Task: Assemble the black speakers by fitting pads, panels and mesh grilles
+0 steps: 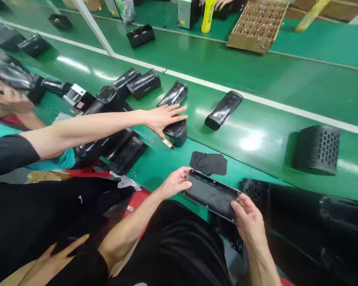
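So the left grip [176, 183] is pinching one end of a black panel [211, 194], right grip [249, 216] clamped on the other, dark sheets [217, 163] just beyond it.

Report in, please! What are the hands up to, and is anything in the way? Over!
Left hand and right hand gripping black panel, opposite ends. Dark sheets just beyond. Co-worker's hand nearby, off the panel.
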Action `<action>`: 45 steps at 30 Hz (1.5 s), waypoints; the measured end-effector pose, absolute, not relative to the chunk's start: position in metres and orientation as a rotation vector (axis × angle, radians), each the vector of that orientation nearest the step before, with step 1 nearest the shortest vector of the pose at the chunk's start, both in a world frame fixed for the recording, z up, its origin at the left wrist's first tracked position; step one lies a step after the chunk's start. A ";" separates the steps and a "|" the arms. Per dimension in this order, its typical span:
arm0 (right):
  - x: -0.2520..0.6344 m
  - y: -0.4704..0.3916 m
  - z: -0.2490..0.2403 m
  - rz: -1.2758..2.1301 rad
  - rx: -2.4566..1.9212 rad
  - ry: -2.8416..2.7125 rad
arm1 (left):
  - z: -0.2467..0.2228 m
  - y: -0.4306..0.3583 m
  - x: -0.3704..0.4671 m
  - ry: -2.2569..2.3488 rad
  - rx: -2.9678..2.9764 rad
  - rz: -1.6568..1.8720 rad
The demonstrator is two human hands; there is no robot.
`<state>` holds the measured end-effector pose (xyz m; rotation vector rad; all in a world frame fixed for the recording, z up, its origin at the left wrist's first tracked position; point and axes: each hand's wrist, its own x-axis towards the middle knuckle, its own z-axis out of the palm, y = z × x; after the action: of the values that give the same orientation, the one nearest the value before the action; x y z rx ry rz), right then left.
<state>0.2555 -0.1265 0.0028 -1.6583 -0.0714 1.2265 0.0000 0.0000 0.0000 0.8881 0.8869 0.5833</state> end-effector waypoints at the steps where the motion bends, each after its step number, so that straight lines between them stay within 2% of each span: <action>1: 0.256 -0.127 0.002 1.225 -1.664 -0.083 | 0.000 0.000 0.001 0.893 0.901 0.587; 27: 0.255 -0.117 0.013 1.248 -1.511 -0.044 | -0.010 0.005 0.002 0.808 0.640 0.640; 34: 0.234 -0.080 0.017 1.223 -1.387 0.065 | -0.024 0.010 0.023 0.520 0.346 0.831; 39: 0.239 -0.030 0.004 1.327 -1.372 -0.158 | -0.036 0.030 0.043 0.464 0.334 0.879; 41: 0.253 0.009 -0.009 1.191 -1.513 -0.298 | -0.040 0.043 0.041 0.505 0.296 0.920; 45: 0.273 0.118 -0.045 0.631 -2.061 -0.575 | -0.040 0.070 0.037 0.521 0.230 0.971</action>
<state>0.2731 0.1184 -0.0445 -2.0611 -0.5752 0.6315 0.0368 0.0704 -0.0403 0.2301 0.5206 0.9708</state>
